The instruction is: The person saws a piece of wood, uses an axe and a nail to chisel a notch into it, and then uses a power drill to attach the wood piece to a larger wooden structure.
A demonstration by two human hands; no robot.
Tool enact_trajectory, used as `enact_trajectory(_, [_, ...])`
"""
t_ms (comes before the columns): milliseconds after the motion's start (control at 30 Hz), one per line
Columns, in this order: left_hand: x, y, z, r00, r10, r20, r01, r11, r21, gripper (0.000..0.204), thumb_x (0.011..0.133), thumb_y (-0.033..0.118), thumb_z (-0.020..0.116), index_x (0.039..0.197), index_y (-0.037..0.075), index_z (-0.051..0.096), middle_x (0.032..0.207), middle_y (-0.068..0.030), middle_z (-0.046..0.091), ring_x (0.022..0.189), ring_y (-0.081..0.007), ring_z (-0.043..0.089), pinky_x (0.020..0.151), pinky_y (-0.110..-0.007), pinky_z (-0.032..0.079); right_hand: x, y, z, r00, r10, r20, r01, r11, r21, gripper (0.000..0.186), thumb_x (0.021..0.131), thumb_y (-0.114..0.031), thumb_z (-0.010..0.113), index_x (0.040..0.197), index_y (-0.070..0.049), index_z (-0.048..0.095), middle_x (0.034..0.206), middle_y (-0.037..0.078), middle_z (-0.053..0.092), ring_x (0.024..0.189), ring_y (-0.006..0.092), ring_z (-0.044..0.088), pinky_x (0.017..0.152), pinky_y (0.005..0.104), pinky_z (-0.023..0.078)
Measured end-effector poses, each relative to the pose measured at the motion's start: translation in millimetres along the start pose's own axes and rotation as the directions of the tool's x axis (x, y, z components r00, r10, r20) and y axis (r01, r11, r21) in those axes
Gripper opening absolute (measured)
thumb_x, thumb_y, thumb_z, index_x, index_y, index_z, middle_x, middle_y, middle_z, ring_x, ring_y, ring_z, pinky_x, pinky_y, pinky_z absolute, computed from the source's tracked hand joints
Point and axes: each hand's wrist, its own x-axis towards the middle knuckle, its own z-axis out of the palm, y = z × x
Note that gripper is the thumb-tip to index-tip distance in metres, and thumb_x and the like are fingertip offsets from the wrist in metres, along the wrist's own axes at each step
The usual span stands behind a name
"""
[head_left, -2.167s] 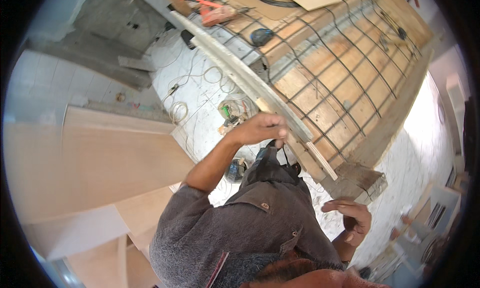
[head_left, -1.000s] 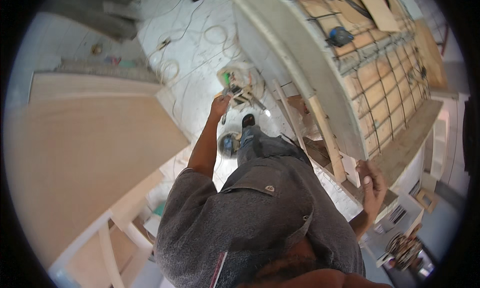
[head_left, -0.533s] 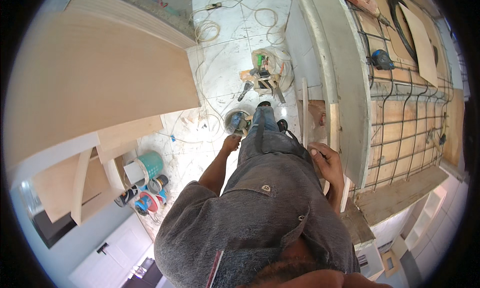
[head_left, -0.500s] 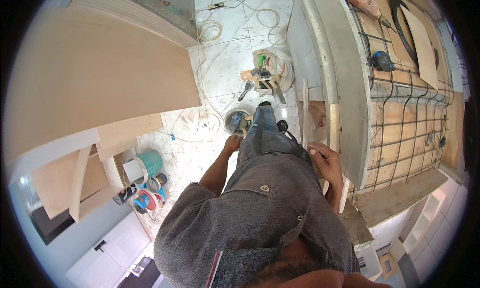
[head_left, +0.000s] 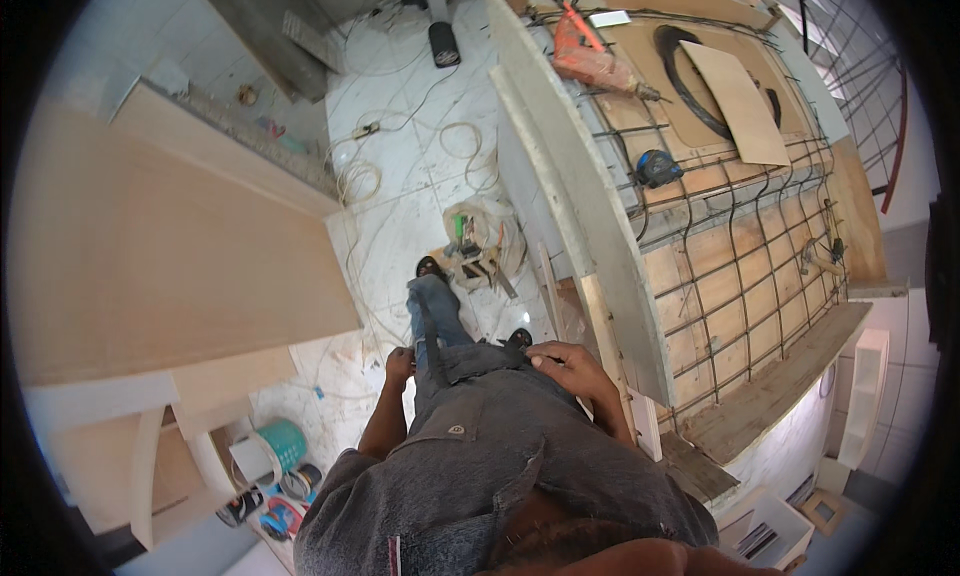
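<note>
My left hand hangs beside my jeans with its fingers curled in. Whatever it may hold is hidden. My right hand is in front of the hem of my grey shirt, its thumb and fingertips close together. Anything between those fingertips is too small to make out. Ahead of my feet, on the tiled floor, a whitish sack carries a jumble of hand tools, one with a green handle. To the right of my right hand runs a grey plank on edge.
On the right, a wire-tied rebar grid lies over wooden boards, with a red drill, a tape measure and a hammer on it. A large plywood panel stands left. Extension cord loops across the floor. A teal bucket is lower left.
My body has turned and the view has shifted toward the rebar grid. The floor bucket near my left hand is out of sight. My right hand has come away from the plank's side.
</note>
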Motion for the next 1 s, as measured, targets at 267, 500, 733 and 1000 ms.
enact_trajectory(267, [85.3,57.6,-22.1,0.985,0.152,0.079,-0.167,0.954,0.249,0.028,0.084,0.029,0.053,0.075,0.003,0.058,0.063,-0.0083,0.054,0.055,-0.0197,0.050,0.053,-0.037,0.042,110.9,-116.4,-42.1,0.908,-0.346,-0.234,0.372,0.925,0.076,0.024,0.091,-0.016,0.058,0.107,0.001,0.065,0.103,0.012,0.066,0.098,0.0196,0.061,0.087,0.0322,0.046])
enact_trajectory(500, [308.3,121.2,-106.2,0.942,-0.028,0.335,-0.038,0.981,0.188,0.025,0.088,0.028,0.054,0.100,0.006,0.058,0.083,-0.0095,0.062,0.067,-0.0207,0.060,0.057,-0.034,0.048,268.6,-256.3,-148.2,0.351,-0.527,-0.774,0.224,0.850,-0.478,0.027,0.090,-0.018,0.056,0.107,0.001,0.064,0.096,0.012,0.067,0.094,0.0166,0.060,0.086,0.0308,0.045])
enact_trajectory(733, [378.6,391.5,-176.9,0.984,0.176,0.034,-0.159,0.941,-0.298,0.020,0.091,0.028,0.053,0.098,0.009,0.053,0.081,-0.0032,0.057,0.069,-0.0151,0.057,0.058,-0.028,0.046,414.7,-170.5,-412.2,0.423,-0.307,-0.852,-0.533,0.676,-0.508,0.039,0.085,-0.031,0.056,0.113,-0.005,0.062,0.109,0.022,0.063,0.102,0.0362,0.060,0.091,0.0387,0.045])
enact_trajectory(1000, [411.4,316.2,-264.7,0.974,-0.138,0.181,0.187,0.938,-0.290,0.017,0.089,0.020,0.051,0.096,0.005,0.053,0.076,-0.0098,0.058,0.058,-0.0219,0.057,0.049,-0.032,0.048,544.6,-121.6,-440.1,0.439,-0.177,-0.881,-0.548,0.724,-0.419,0.031,0.082,-0.027,0.055,0.104,-0.008,0.065,0.103,0.022,0.065,0.099,0.0379,0.061,0.088,0.0433,0.046])
